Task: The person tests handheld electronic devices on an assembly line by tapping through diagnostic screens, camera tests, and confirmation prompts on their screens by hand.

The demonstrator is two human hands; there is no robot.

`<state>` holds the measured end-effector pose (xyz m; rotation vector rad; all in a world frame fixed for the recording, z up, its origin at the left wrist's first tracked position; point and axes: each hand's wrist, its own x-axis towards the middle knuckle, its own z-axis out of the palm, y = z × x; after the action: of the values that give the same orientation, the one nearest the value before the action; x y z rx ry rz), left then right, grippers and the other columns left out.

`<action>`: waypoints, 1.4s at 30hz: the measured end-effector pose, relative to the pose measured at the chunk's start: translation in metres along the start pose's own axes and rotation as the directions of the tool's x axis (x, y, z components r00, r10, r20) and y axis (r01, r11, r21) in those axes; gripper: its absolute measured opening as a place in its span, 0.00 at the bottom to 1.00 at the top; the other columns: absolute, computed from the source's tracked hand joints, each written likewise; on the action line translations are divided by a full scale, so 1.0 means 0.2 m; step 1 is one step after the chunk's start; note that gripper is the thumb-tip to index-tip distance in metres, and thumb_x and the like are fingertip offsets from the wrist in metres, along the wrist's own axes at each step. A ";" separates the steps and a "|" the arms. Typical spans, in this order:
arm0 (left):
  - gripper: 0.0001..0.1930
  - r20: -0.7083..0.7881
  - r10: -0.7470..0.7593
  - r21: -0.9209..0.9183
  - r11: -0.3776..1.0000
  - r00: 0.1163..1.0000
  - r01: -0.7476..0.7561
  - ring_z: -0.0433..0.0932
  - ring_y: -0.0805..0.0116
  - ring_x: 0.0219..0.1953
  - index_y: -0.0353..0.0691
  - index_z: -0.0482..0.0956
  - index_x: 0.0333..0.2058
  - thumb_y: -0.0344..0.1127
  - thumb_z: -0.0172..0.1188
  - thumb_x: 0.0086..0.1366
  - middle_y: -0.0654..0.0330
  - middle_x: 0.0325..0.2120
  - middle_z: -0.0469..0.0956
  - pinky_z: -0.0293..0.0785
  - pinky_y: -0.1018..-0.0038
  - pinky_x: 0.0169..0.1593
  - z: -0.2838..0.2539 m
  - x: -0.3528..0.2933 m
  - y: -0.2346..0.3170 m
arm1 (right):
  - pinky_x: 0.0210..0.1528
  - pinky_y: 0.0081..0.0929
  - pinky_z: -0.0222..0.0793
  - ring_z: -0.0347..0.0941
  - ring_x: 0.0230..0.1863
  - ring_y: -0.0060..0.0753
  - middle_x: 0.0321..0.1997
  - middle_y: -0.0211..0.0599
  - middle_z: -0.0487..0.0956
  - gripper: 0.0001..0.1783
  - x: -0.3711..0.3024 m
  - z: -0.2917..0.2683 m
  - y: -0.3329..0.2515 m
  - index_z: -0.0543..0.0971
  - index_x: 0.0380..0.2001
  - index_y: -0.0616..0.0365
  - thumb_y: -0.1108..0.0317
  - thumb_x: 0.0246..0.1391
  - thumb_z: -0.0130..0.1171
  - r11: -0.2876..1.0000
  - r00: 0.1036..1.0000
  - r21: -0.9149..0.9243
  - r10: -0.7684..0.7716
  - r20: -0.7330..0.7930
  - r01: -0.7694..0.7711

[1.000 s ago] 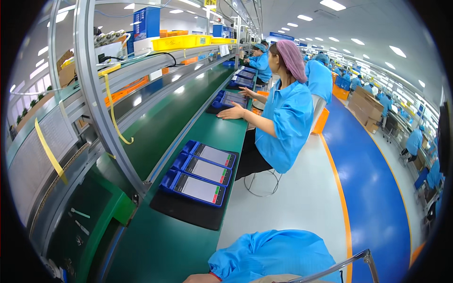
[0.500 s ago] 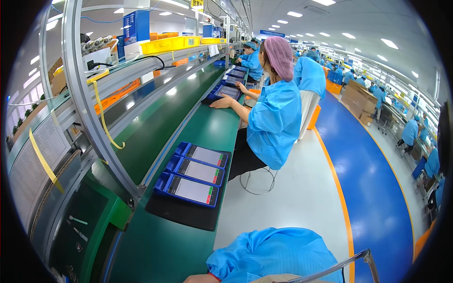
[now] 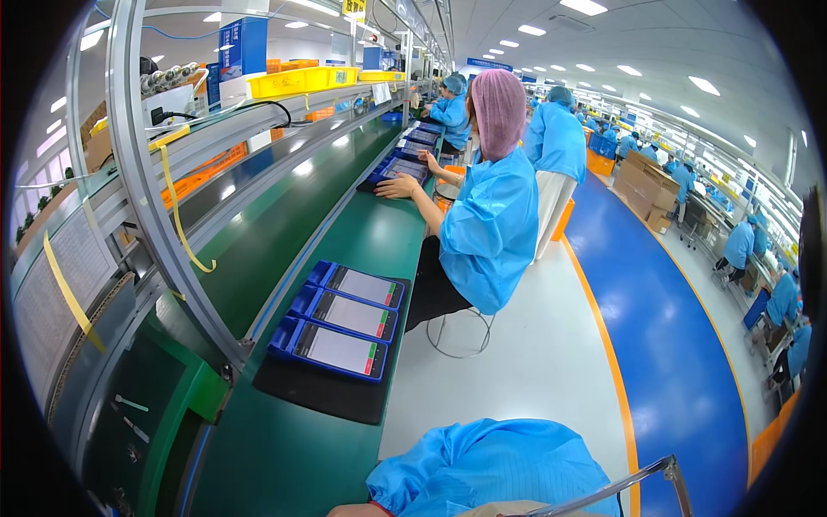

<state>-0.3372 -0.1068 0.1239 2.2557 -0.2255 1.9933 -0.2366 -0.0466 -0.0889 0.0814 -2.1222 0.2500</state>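
My right hand shows only as a sliver at the lower edge, below a blue sleeve with a red cuff. Its fingers are cut off by the picture's edge, so what they do or hold is hidden. My left hand is out of the picture. Farther along the green bench, beyond my hand, lies a black mat. On it three touchscreen devices with pale lit screens rest side by side in blue holders. Neither of my hands is seen touching them.
A co-worker in blue with a purple hair cover sits at the bench, hands over more devices. A metal frame post and a yellow tray stand left. A bent metal tube crosses the lower right.
The view has turned slightly right, so the bench and devices sit a little farther left. My sleeve and hand also appear slightly farther left; the devices stay on the mat.
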 end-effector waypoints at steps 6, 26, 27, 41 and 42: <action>0.06 -0.001 -0.040 -0.241 0.970 0.999 0.038 0.73 0.63 0.15 0.32 0.70 0.19 0.25 0.60 0.44 0.50 0.16 0.73 0.64 0.77 0.16 0.00 -0.10 -0.01 | 0.34 0.33 0.72 0.75 0.34 0.41 0.34 0.44 0.76 0.13 0.00 0.05 0.03 0.76 0.39 0.59 0.63 0.55 0.55 0.996 0.996 -0.041 -0.083 -0.045 0.081; 0.07 -0.040 0.033 -0.170 0.985 0.999 -0.039 0.73 0.62 0.16 0.31 0.71 0.19 0.27 0.59 0.43 0.55 0.15 0.72 0.63 0.74 0.17 0.02 -0.03 -0.01 | 0.34 0.33 0.72 0.75 0.34 0.42 0.34 0.44 0.76 0.12 0.05 0.02 0.07 0.76 0.39 0.59 0.64 0.55 0.54 0.917 0.914 -0.209 -0.375 -0.154 0.340; 0.07 -0.037 0.034 -0.164 0.986 0.999 -0.039 0.73 0.62 0.16 0.31 0.71 0.19 0.27 0.59 0.43 0.55 0.15 0.72 0.63 0.74 0.17 0.02 -0.03 -0.01 | 0.34 0.33 0.72 0.75 0.34 0.42 0.34 0.44 0.76 0.12 0.06 0.02 0.08 0.76 0.39 0.59 0.64 0.55 0.54 0.910 0.907 -0.218 -0.390 -0.159 0.353; 0.08 -0.001 -0.060 -0.205 0.977 0.998 0.059 0.73 0.63 0.16 0.29 0.73 0.21 0.27 0.59 0.42 0.47 0.17 0.74 0.62 0.76 0.18 0.00 -0.05 -0.01 | 0.34 0.33 0.72 0.75 0.34 0.42 0.34 0.44 0.76 0.12 0.08 0.03 0.11 0.76 0.39 0.59 0.64 0.55 0.54 0.799 0.796 -0.359 -0.571 -0.200 0.483; 0.08 -0.003 -0.062 -0.205 0.977 0.998 0.060 0.73 0.63 0.16 0.29 0.73 0.21 0.27 0.59 0.42 0.47 0.17 0.74 0.62 0.76 0.18 0.00 -0.05 -0.01 | 0.34 0.33 0.72 0.75 0.34 0.42 0.34 0.44 0.76 0.12 0.09 0.04 0.12 0.76 0.39 0.59 0.64 0.55 0.54 0.790 0.787 -0.368 -0.583 -0.202 0.491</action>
<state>-0.3381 -0.1036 0.1144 2.1000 -0.3401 1.8558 -0.2558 -0.0240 -0.0814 0.4457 -1.7122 -0.3859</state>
